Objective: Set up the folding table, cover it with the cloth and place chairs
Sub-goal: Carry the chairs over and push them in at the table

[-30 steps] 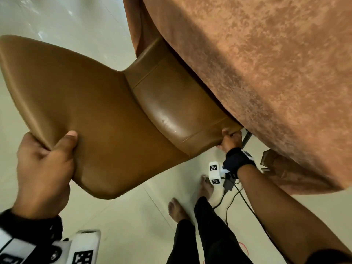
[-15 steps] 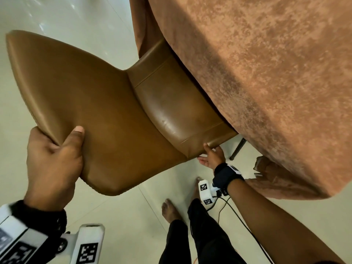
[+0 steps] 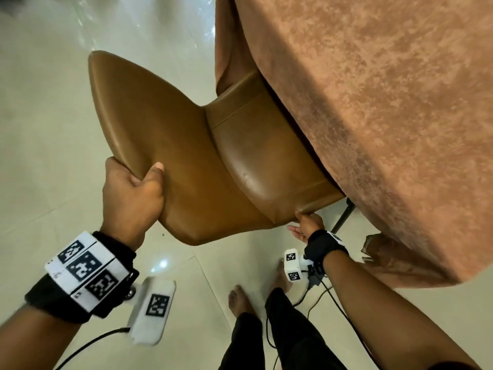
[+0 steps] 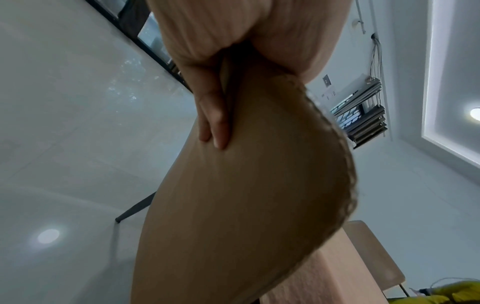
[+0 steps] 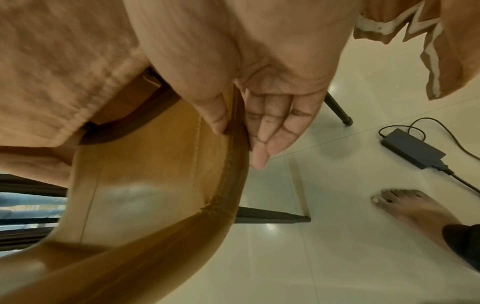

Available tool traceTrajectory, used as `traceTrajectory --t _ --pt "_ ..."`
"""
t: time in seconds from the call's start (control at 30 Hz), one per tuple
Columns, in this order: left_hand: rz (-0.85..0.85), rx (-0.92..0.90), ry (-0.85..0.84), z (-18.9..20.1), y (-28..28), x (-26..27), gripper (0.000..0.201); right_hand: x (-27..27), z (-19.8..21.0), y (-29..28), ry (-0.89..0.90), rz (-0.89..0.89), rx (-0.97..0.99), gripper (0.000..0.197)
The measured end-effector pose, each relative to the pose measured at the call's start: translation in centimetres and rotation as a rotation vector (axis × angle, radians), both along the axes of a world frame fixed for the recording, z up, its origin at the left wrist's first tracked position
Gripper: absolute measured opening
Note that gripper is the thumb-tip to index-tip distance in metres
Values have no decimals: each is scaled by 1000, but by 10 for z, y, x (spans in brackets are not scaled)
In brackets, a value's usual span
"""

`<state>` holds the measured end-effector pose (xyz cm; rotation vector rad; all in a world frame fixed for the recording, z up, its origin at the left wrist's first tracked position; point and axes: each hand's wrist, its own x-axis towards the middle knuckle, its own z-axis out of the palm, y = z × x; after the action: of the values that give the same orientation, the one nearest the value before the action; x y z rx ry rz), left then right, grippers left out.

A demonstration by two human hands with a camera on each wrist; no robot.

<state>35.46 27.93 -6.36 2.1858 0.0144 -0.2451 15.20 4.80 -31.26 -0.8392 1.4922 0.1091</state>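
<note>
A brown leather chair [image 3: 186,156] stands with its seat partly under the table, which is covered by a rust-brown cloth [image 3: 373,102]. My left hand [image 3: 133,180] grips the top edge of the backrest, thumb in front and fingers [image 4: 213,123] behind the chair [image 4: 246,205]. My right hand [image 3: 306,222] holds the seat's near front corner. In the right wrist view its thumb lies on top of the chair's [image 5: 155,164] seat edge, and its straight fingers [image 5: 262,133] run below the rim.
The cloth's corner [image 3: 386,257] hangs down to the pale tiled floor on the right. Dark chair legs [image 5: 272,218] slant to the floor. A black power adapter [image 5: 413,148] with cables lies near my bare feet [image 3: 240,297].
My right hand let go of the seat's corner and opened, then came back onto the seat edge. My left hand kept its grip on the backrest. My view has pulled back.
</note>
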Motion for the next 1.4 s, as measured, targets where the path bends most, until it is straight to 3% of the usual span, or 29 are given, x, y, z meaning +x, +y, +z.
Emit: traceTrajectory --t 0.13,0.3,0.43,0.5,0.57,0.67,0.8,0.97,1.13,1.23,1.4 --pt "8 5 15 6 -2 -2 29 -13 41 10 -53 32 -66 15" --pt "17 35 46 17 -5 -8 28 -41 130 18 -242 138 -265 10" --pt "6 91 118 27 -7 -10 45 -80 211 14 -312 322 -568 12" --pt "11 87 166 33 -9 -13 52 -104 240 0 -270 455 -736 14" --pt "-15 144 122 37 -10 -20 70 -132 259 -17 -88 671 -900 23" --pt "-165 377 -125 42 -16 -40 100 -175 262 -51 216 1017 -1077 41" --pt "-566 558 -432 44 -46 -82 83 -215 240 -93 362 1209 -984 54" --pt "-993 537 -312 29 -116 -152 70 -229 220 -116 351 1183 -1012 48" --pt "-1209 489 -211 3 -209 -223 63 -232 217 -152 208 1286 -1127 35" --pt "-1215 506 -250 -15 -265 -261 63 -238 212 -183 13 1352 -1142 26" --pt "-1146 707 -202 -31 -336 -310 75 -267 203 -237 -102 1298 -1228 16"
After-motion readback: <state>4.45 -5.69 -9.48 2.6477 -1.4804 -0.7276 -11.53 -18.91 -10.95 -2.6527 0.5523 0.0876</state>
